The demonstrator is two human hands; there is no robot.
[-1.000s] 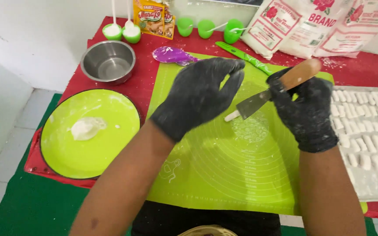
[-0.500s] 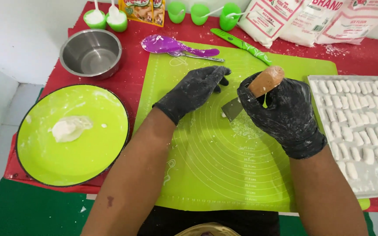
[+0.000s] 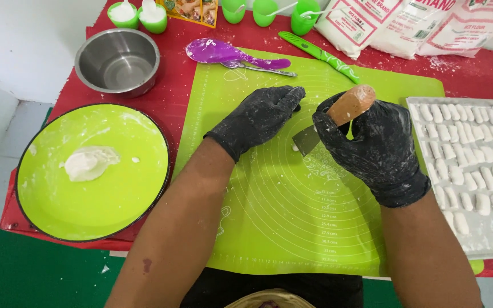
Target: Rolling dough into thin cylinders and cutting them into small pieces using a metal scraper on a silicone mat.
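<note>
Both hands wear black gloves dusted with flour. My right hand point(image 3: 375, 145) grips the wooden handle of a knife point(image 3: 350, 105), its blade tip down on the lime green silicone mat point(image 3: 292, 199). A small white dough bit point(image 3: 295, 148) lies by the blade. My left hand point(image 3: 261, 117) rests palm down on the mat just left of the blade, fingers slightly curled, holding nothing that I can see.
A grey tray point(image 3: 486, 239) with several small white dough pieces sits at the right. A green plate point(image 3: 115, 188) with a dough lump point(image 3: 89, 162) lies left. Behind stand a steel bowl point(image 3: 118, 60), purple spoon point(image 3: 229, 54), green knife point(image 3: 320, 56), green cups and flour bags point(image 3: 406, 23).
Both hands have come down from above the mat to its surface. The knife blade now touches the mat and the left hand lies beside it.
</note>
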